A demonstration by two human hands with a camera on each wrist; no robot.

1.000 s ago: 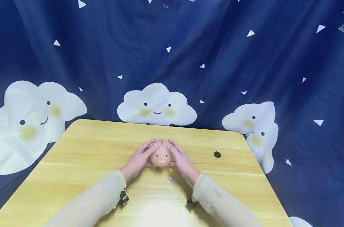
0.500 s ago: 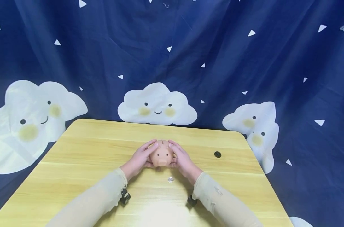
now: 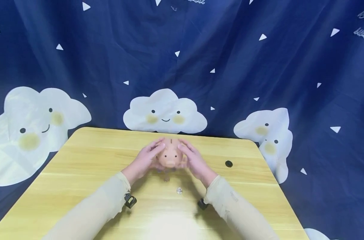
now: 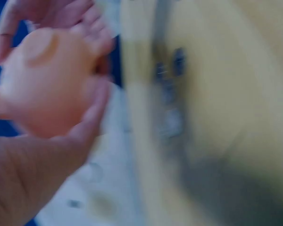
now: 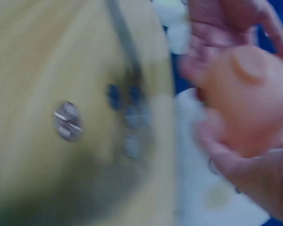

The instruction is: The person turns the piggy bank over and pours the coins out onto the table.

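Observation:
A pink piggy bank (image 3: pixel 170 155), its slot on top and its face toward me, is held up off the table between my two hands. My left hand (image 3: pixel 143 160) grips its left side, thumb near the top. On the other side my right hand (image 3: pixel 196 162) grips it the same way. Several coins (image 5: pixel 132 145) lie on the table below the bank, blurred in both wrist views. One silvery coin (image 3: pixel 179 190) lies apart, closer to me, and a brownish coin (image 3: pixel 166 179) sits just under the bank's snout.
A small round black plug (image 3: pixel 229 164) lies on the wooden table (image 3: pixel 94 160) to the right. Behind the table's far edge hangs a dark blue curtain (image 3: pixel 109 50) with cloud prints. A black strap piece shows at each wrist.
Both hands have raised the piggy bank from near the tabletop, moving it up in the head view. Coins beneath it now show.

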